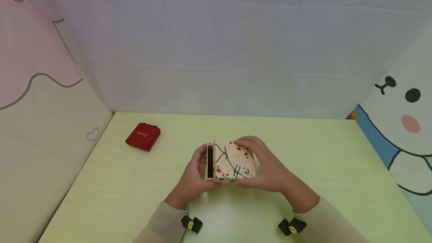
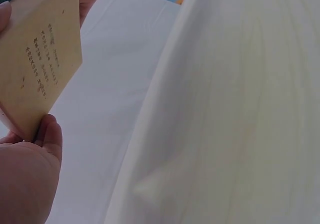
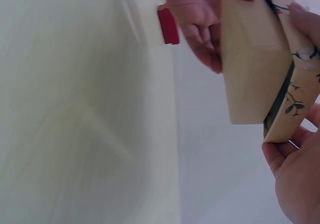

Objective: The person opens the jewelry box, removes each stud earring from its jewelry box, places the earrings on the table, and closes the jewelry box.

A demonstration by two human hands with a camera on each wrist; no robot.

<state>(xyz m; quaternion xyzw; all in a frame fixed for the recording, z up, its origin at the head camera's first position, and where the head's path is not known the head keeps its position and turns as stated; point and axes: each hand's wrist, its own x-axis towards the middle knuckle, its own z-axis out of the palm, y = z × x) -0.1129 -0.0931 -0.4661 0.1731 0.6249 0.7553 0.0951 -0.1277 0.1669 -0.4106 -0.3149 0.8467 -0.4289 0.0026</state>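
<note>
While holding a small box (image 1: 233, 168) above the pale green desk (image 1: 111, 198) in the head view, grasps its base (image 1: 210, 160) in the curled fingers of the left hand (image 1: 194, 177) and pinches its flowered lid (image 1: 237, 156) between thumb and fingers of the right hand (image 1: 266, 170). Shows a dark opening at the left, beside the lid. Includes a red pouch (image 1: 143, 137) with gold lettering, lying on the desk, well apart to the left. In the left wrist view, shows the box tilted, with columns of tiny writing on its cream face. In the right wrist view, shows the lid at an angle to the plain base, partly off.
</note>
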